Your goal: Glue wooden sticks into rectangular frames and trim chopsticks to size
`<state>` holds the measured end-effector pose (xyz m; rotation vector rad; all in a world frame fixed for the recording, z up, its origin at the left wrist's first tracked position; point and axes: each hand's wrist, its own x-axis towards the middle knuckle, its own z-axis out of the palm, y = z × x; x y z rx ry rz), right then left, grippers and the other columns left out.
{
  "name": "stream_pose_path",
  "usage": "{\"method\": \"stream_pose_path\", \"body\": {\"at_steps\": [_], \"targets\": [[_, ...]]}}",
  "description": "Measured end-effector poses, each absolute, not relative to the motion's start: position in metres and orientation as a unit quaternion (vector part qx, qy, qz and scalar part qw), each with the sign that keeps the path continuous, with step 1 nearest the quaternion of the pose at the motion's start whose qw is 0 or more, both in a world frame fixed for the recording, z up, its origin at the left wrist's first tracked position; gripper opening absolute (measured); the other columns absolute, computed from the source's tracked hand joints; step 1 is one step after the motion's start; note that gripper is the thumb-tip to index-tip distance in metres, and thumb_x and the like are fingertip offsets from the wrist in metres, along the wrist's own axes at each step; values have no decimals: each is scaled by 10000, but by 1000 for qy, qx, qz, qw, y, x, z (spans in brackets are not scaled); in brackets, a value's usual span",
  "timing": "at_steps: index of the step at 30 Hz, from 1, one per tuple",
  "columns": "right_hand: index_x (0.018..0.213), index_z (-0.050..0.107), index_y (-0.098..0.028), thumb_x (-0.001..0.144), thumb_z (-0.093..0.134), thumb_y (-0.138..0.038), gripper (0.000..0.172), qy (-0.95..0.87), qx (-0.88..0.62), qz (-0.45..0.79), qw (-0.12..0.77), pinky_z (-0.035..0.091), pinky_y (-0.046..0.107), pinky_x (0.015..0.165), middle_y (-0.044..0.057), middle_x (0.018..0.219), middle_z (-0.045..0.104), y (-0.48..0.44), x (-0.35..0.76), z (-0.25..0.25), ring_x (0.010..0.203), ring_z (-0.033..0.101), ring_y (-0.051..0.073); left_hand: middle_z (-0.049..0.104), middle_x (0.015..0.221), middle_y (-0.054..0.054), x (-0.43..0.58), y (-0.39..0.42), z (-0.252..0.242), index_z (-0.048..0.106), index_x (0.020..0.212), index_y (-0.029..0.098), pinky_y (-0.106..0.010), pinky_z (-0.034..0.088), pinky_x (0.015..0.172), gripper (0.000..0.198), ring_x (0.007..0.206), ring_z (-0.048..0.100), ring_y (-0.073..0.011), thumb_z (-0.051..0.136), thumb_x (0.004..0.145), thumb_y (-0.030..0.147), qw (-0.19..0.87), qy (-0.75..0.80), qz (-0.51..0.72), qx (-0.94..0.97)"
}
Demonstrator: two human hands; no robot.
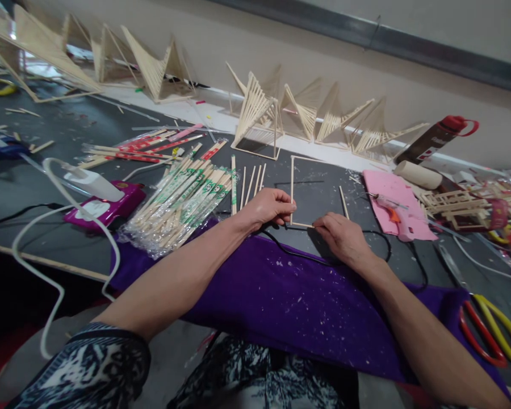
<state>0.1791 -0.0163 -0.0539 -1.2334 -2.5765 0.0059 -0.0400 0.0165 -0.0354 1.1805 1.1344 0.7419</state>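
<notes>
Near the middle of the table, a thin wooden stick frame is held between my two hands. My left hand pinches its upright left-side stick close to the lower corner. With closed fingertips, my right hand grips the end of the short bottom stick. Another stick runs away from the frame's far corner. Left of my left hand lie several loose sticks in a row, beside a pair of chopsticks in a green-printed wrapper. One short loose stick rests beyond my right hand.
Wrapped chopsticks and a purple power strip lie left. On the right are a glue gun on pink foam, scissors and a bottle. Stick models stand behind; purple cloth covers the front edge.
</notes>
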Motion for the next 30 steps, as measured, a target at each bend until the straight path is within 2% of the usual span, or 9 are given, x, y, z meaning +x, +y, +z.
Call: {"method": "stream_pose_path", "body": {"at_steps": [7, 14, 24, 30], "targets": [[868, 576, -198, 897, 405, -260, 185, -895, -426, -8, 133, 374, 254, 654, 36, 792, 610, -17, 177, -52, 768, 542, 155, 593, 528, -16, -40, 18, -41, 583, 730, 127, -188, 411, 458, 74, 463, 551, -81, 638, 703, 169, 604, 500, 310, 538], [880, 613, -197, 904, 394, -280, 235, -902, -412, -13, 129, 373, 258, 695, 54, 840, 610, -20, 175, -48, 789, 534, 155, 611, 539, -32, -38, 17, -45, 573, 731, 130, -207, 424, 454, 62, 470, 572, -106, 611, 692, 160, 539, 527, 291, 589], [913, 636, -205, 906, 386, -284, 262, -906, -402, -21, 129, 381, 270, 703, 58, 868, 610, -20, 176, -49, 803, 533, 158, 586, 516, -23, -33, 16, -43, 565, 757, 140, -208, 371, 405, 76, 377, 512, -97, 587, 695, 179, 461, 550, 266, 643], [925, 633, -198, 905, 393, -286, 256, -902, -413, -20, 124, 378, 269, 707, 59, 862, 604, -22, 175, -49, 806, 528, 157, 556, 487, 5, -35, 19, -40, 602, 751, 143, -215, 373, 472, 105, 398, 488, -85, 609, 681, 221, 364, 570, 240, 696]]}}
